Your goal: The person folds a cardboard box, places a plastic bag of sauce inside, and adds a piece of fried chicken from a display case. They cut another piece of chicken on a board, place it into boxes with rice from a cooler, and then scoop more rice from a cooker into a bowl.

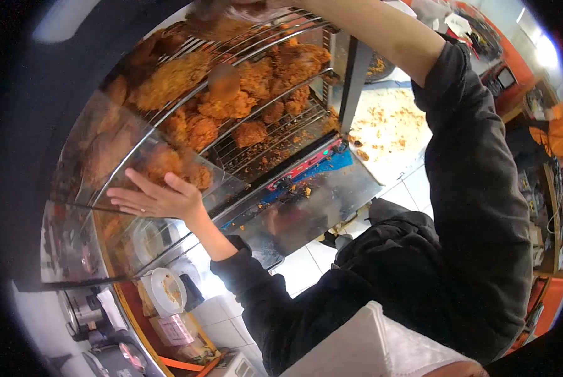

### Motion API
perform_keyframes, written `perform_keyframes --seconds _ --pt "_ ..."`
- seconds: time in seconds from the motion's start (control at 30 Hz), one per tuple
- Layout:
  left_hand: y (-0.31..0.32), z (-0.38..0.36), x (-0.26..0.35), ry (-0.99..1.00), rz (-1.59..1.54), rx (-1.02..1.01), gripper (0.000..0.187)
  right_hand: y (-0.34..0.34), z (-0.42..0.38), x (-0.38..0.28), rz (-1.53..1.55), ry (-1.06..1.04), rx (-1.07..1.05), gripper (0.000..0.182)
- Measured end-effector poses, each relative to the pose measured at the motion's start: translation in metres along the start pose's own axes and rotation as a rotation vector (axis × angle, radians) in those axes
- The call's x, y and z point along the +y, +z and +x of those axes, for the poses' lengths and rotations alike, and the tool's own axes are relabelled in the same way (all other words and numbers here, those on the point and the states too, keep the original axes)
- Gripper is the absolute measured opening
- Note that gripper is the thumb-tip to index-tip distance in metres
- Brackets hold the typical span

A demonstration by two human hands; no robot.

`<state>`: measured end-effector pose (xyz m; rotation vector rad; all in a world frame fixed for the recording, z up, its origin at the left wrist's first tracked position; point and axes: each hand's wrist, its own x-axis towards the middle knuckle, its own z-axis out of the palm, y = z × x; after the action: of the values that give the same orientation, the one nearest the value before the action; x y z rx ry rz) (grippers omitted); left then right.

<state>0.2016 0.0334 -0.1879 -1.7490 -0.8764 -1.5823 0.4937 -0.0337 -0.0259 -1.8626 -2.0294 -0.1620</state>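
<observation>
My left hand [159,196] has its fingers spread and lies against, or just in front of, the clear glass pane [190,166] of a food warmer. Behind the pane, pieces of fried chicken [250,78] rest on curved wire racks [190,91]. My right hand [247,9] reaches over the upper rack at the top edge of the view. It is smeared by motion and partly cut off, close to a blurred brown piece of fried chicken [215,26]. Whether its fingers grip that piece cannot be made out.
A metal frame post [355,78] stands below my right forearm. Under the racks runs a red control strip [306,164] above a steel counter [322,204] with crumbs. A crumb-strewn white board [391,129] lies beside it. A plastic tub [167,292] stands at lower left.
</observation>
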Motion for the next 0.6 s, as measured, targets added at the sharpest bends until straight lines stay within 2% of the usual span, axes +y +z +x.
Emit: perform_keyframes --seconds 0.2,0.27,0.33,0.4,0.47,0.5,0.53,0.57,0.6 --pt "0.003 0.001 -0.003 0.057 0.004 0.011 0.058 -0.023 -0.066 -0.010 0.179 -0.457 0.343 0.050" --pt "0.003 0.002 0.001 0.043 0.022 0.032 0.058 -0.026 -0.103 -0.014 0.290 -0.557 0.393 0.052" --pt "0.003 0.003 0.007 0.028 0.012 0.021 0.059 -0.028 -0.147 -0.012 0.494 -0.572 0.371 0.054" --pt "0.005 0.007 0.012 0.046 0.042 0.039 0.061 -0.030 -0.199 -0.004 0.755 -0.349 0.218 0.058" --pt "0.006 0.009 0.024 0.050 0.070 0.020 0.062 -0.007 -0.260 0.009 1.223 0.166 0.118 0.056" --pt "0.007 0.010 0.030 0.072 0.077 0.021 0.063 0.019 -0.287 0.030 1.011 0.363 0.173 0.056" --pt "0.008 0.010 0.040 0.088 0.085 0.020 0.063 0.030 -0.293 0.039 1.007 0.535 0.172 0.060" --pt "0.010 0.010 0.051 0.060 0.084 0.010 0.065 0.057 -0.303 0.062 0.978 0.667 0.191 0.055" --pt "0.013 0.010 0.062 0.068 0.080 -0.004 0.065 0.093 -0.315 0.090 1.077 0.728 0.275 0.050"
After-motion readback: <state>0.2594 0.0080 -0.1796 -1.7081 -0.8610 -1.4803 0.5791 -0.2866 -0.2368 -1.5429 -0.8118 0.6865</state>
